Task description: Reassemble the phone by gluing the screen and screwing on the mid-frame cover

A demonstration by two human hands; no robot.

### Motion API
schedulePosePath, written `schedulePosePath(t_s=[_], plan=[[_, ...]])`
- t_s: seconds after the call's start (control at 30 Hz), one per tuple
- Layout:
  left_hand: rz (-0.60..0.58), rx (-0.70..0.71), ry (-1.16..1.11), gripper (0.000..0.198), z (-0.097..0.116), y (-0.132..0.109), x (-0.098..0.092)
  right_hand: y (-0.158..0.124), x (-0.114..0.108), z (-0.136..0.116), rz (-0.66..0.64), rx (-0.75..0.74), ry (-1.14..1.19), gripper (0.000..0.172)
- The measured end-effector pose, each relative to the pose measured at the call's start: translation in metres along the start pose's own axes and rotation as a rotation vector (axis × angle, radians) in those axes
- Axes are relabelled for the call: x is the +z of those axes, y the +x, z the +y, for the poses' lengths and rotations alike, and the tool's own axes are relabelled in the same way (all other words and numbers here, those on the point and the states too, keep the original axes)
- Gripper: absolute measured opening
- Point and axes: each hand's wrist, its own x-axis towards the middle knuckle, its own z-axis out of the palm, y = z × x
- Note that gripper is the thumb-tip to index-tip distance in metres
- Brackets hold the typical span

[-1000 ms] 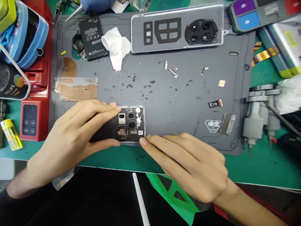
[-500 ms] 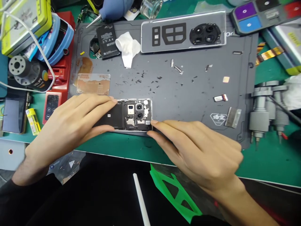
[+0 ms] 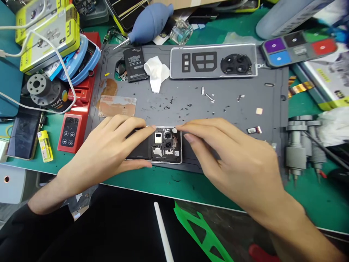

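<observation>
An opened phone [image 3: 165, 152] lies on the grey work mat near its front edge, its rear cameras and inner boards exposed. My left hand [image 3: 109, 145] is closed round its left part, fingers over the far edge and thumb along the near edge, hiding much of the black area. My right hand [image 3: 231, 156] reaches in from the right. Its forefinger touches the phone's far right corner, beside a round whitish part, while the thumb stands a little apart from the frame. I see nothing held between those fingers.
On the mat [image 3: 152, 109] lie a phone back cover [image 3: 201, 72], a black battery [image 3: 135, 65], a crumpled white tissue [image 3: 156, 72], and several small metal parts and dark scraps. A blue air blower [image 3: 151, 23], a red device [image 3: 70, 131] and grey screwdrivers [image 3: 296, 156] surround it.
My right hand has shifted from the phone's near right corner to its far right corner, and its thumb has come off the edge. My left hand still grips the phone. The camera view has shifted.
</observation>
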Motion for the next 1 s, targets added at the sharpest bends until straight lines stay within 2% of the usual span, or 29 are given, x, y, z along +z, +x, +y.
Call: schedulePosePath(t_s=[0.17, 0.3, 0.5, 0.67, 0.83, 1.0], plan=[[-0.011, 0.013, 0.026, 0.058, 0.0, 0.004, -0.003, 0.006, 0.001, 0.003, 0.004, 0.107, 0.07, 0.016], [-0.037, 0.033, 0.04, 0.058, 0.0, 0.006, -0.004, 0.007, -0.003, 0.004, -0.054, 0.152, 0.164, 0.013], [-0.02, 0.022, -0.022, 0.06, -0.003, 0.005, -0.002, 0.002, 0.001, 0.007, -0.013, 0.059, 0.038, 0.027], [-0.009, 0.001, -0.056, 0.068, -0.001, 0.004, 0.0, -0.003, -0.007, 0.008, -0.107, 0.014, 0.032, 0.024], [0.016, -0.053, 0.019, 0.075, 0.007, 0.004, 0.003, -0.018, -0.015, 0.001, -0.121, 0.084, 0.105, 0.044], [0.004, -0.084, -0.023, 0.067, 0.008, 0.005, 0.005, -0.03, -0.009, -0.006, -0.072, 0.135, 0.088, 0.055]])
